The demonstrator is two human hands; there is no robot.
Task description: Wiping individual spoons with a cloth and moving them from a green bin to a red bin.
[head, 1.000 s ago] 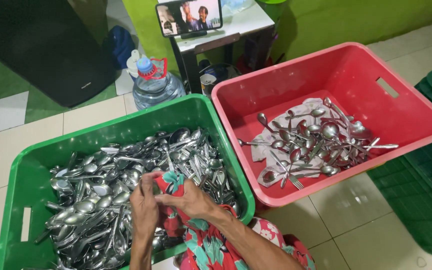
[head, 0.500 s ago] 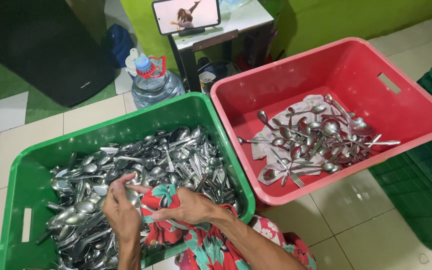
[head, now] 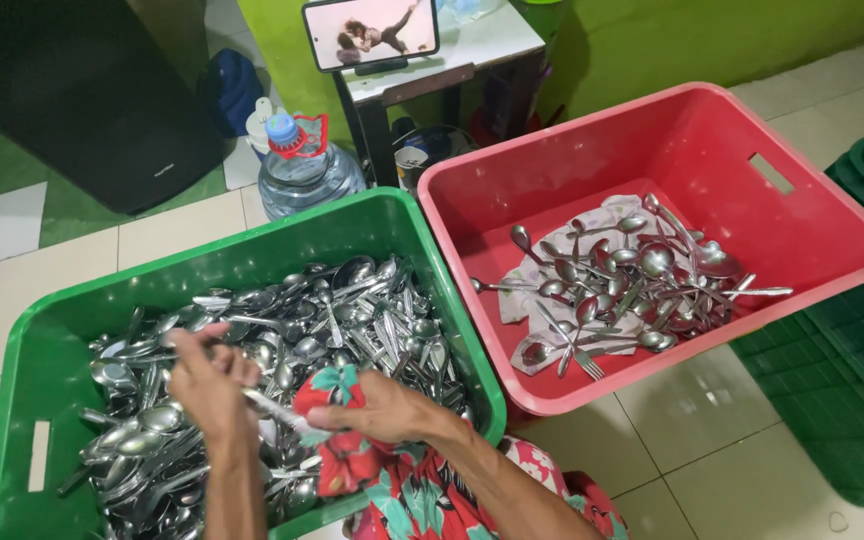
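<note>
The left hand (head: 214, 380) is closed round the bowl end of a slim steel spoon (head: 270, 408), whose handle runs toward four o'clock into a red flowered cloth (head: 337, 400). The right hand (head: 384, 410) pinches that cloth about the handle. All of this hangs over the near half of a green plastic crate (head: 22, 340) heaped with steel cutlery (head: 282, 330). To my eye the grip looks slight: if the cloth drags or the metal is wet, the spoon could slip and drop among the heap, where it would be hard to tell from the rest. The loose tail of the cloth, at six o'clock of the hands, could snag on a fork. At two o'clock a red plastic crate (head: 832, 210) holds fewer spoons on a pale rag (head: 542, 285).
</note>
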